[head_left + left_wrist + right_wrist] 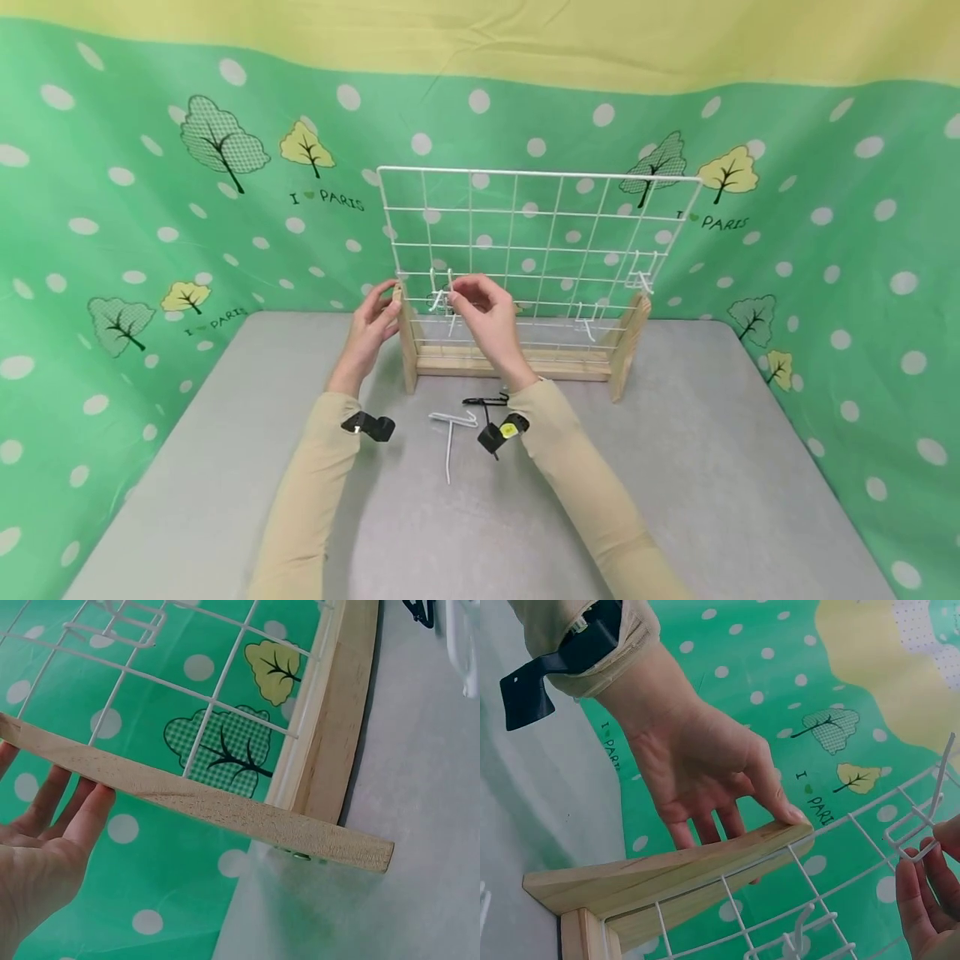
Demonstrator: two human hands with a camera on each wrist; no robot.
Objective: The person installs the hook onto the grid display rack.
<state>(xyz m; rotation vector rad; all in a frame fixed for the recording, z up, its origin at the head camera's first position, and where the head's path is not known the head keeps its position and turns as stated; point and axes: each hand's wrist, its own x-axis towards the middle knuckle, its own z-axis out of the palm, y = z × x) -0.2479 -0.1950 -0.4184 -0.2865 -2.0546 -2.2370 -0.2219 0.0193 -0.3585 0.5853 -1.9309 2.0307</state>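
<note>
My left hand (369,333) holds the left wooden side post (187,799) of a white wire grid rack, its thumb against the post's upper end in the right wrist view. With thumb and fingers, my right hand (487,317) pinches a white wire display hook (911,838) at the grid (540,212), near that post. Whether this hook's clips are seated on the wire I cannot tell. Other white hooks hang on the grid: one low at right (587,323), one higher by the right post (640,280), and one (799,930) close to the hand's hook.
On the grey table (712,467) in front of the rack lie a loose white hook (450,442) and a black hook (483,402), partly hidden by the right wrist's camera. A wooden crossbar (517,367) joins the posts. Green dotted cloth (150,250) stands behind and beside the table.
</note>
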